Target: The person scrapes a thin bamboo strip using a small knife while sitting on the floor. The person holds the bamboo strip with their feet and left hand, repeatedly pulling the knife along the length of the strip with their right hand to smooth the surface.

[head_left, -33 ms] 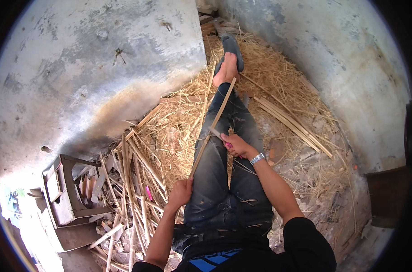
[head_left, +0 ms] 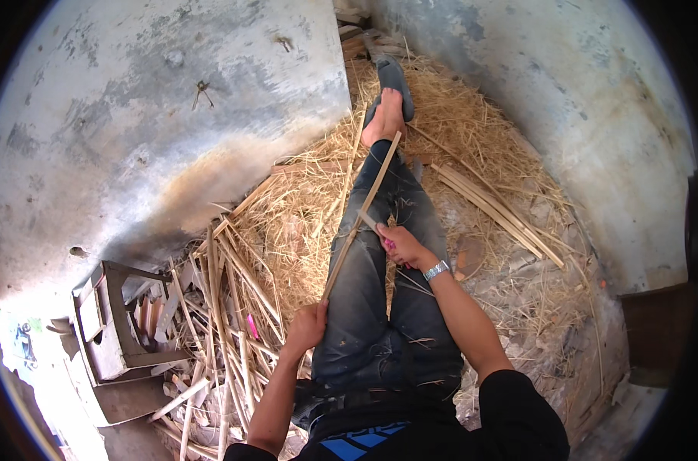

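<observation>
My left hand is closed round the near end of a long, thin bamboo strip, which lies slantwise over my dark trousers, its far end close to my ankle. In my right hand, a knife is gripped by a pink handle mostly covered by my fingers. The blade crosses the strip about midway and appears to touch it. A silvery watch is on my right wrist.
Bamboo sticks are heaped to my left beside a worn wooden frame. Several split strips lie on the right. Shavings cover the floor around my legs. Stained walls enclose both sides.
The knife blade has shifted slightly away from me along the strip. My left hand and the bamboo strip stay in place.
</observation>
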Demonstrator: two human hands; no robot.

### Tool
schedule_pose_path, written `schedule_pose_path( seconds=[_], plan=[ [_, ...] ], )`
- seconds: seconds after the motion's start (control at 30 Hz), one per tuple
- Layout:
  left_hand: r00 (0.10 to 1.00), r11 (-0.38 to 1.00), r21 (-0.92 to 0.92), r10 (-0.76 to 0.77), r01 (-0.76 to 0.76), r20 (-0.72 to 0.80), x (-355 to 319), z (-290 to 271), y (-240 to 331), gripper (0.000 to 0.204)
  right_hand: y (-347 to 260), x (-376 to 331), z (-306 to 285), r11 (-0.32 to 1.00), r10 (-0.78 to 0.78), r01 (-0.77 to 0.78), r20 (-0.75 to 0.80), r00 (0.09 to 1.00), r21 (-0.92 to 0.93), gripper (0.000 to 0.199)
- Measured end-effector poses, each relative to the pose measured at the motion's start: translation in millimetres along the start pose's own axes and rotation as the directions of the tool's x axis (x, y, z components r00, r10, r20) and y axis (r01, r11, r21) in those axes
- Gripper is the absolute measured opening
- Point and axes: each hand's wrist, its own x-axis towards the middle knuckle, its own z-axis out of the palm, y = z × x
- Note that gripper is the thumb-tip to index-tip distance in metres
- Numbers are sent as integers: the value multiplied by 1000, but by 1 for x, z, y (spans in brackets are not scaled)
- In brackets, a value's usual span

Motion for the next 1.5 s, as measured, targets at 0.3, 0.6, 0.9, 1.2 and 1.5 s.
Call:
schedule_pose_path(
  seconds=[0.3, 0.6, 0.9, 1.2, 1.5],
  plan=[
    [990, 985, 173, 5, 19, -138, -10, 5, 14, 51, -14, -7, 29, 733, -564, 393, -174, 807, -555, 62],
    [992, 978, 206, 15, 11, -128, -12, 8, 22, 51, -26, 15, 27, 671, -510, 433, 49, 859, -602, 49],
    [891, 854, -394, -157, 339, 426, 12, -19, 3, 57, -22, 15, 4, 935, -202, 241, 169, 965, -259, 25],
    [747, 448, -641, -98, 622, 657, 26, -14, -19, 55, -18, 19, 0, 985, -116, 159, 441, 890, -63, 24],
    [999, 988, -147, 49, -47, 9, -12, -16, -21, 54, -36, -9, -1, 935, -349, 352, -68, 935, 38, 30]
  ],
)
